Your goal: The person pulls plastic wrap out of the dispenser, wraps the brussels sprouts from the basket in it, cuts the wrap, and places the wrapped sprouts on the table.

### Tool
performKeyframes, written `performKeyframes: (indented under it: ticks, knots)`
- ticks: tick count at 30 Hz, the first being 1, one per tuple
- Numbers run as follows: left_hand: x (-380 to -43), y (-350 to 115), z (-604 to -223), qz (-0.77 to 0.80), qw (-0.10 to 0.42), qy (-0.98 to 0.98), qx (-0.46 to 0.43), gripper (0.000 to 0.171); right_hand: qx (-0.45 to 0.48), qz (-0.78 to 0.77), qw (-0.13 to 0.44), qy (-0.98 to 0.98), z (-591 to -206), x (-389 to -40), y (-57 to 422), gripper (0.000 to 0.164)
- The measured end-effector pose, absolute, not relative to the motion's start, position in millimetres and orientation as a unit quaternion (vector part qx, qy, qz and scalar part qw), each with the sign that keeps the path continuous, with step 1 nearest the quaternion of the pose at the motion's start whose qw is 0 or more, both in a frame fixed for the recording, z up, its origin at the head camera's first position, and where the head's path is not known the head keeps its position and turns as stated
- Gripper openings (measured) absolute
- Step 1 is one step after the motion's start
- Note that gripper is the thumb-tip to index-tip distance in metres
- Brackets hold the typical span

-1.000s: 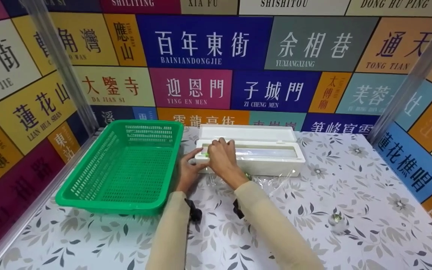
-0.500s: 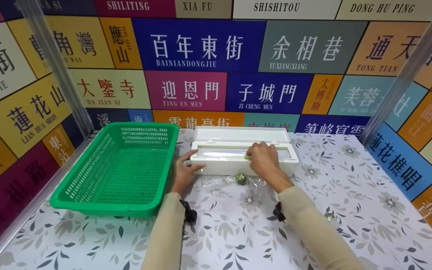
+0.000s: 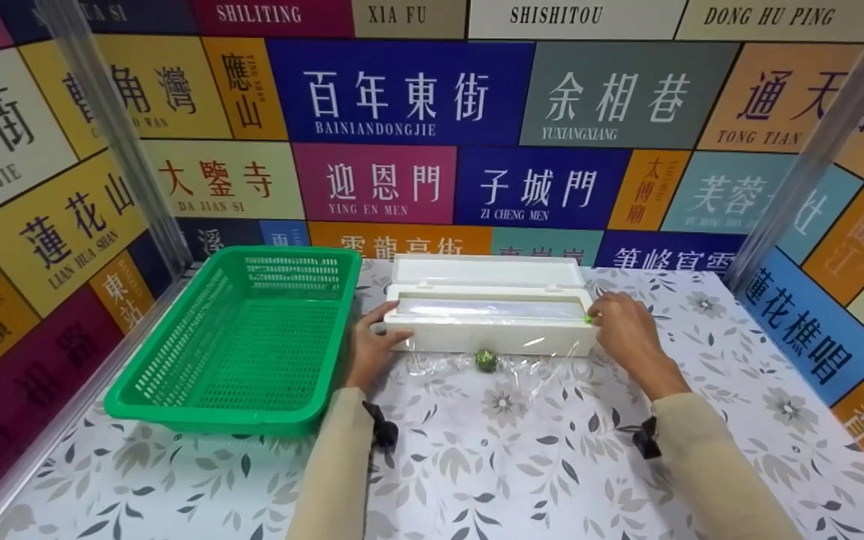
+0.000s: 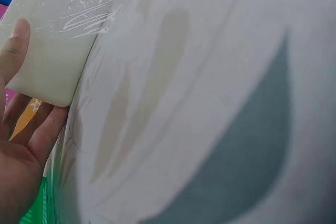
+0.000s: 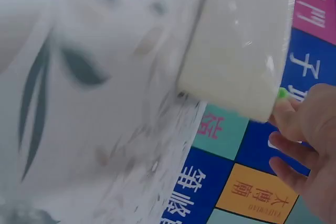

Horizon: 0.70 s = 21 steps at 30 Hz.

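Observation:
A long white cling film dispenser (image 3: 492, 337) stands on the table with its lid (image 3: 488, 271) raised at the back. Inside its slot lies a shiny roll of film (image 3: 488, 308). Clear film hangs over the front onto the tabletop, by a small glittery green ball (image 3: 485, 361). My left hand (image 3: 376, 345) grips the dispenser's left end, its thumb on the front face in the left wrist view. At the right end, my right hand (image 3: 631, 334) pinches the small green slide cutter (image 3: 589, 319); in the right wrist view the green cutter (image 5: 283, 93) shows at the fingertips.
To the left stands a green plastic basket (image 3: 218, 415) with perforated sides. A floral cloth (image 3: 507, 465) covers the table. Behind it rises a wall (image 3: 402, 90) of coloured name panels, with clear corner posts at both sides.
My right hand has slid the green cutter from the dispenser's left end to its right end. The green ball in front has come into full view. My left hand stays at the left end.

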State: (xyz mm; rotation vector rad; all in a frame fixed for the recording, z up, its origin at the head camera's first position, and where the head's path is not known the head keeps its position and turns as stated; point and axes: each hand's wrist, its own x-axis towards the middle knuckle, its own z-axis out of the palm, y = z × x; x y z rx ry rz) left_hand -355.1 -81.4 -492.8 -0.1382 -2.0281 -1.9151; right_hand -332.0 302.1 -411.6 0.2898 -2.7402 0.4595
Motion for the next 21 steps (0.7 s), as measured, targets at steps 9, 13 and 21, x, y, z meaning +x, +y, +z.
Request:
performKeyframes:
  ticks: [9, 13, 21]
  knots:
    - [-352.4, -82.9, -488.6, -0.669, 0.164, -0.724, -0.039, 0.055, 0.103, 0.249, 0.179, -0.946, -419.9, -328.2, 310.2, 0.017]
    - [-348.5, -81.5, -477.0, -0.641, 0.145, -0.754, -0.008, 0.056, 0.091, 0.251, 0.171, -0.948, -417.9, -325.3, 310.1, 0.017]
    - [-338.7, -68.9, -455.9, -0.581, 0.181, -0.793, 0.022, 0.043, 0.101, 0.211, 0.228, -0.945, -417.7, -322.4, 302.9, 0.016]
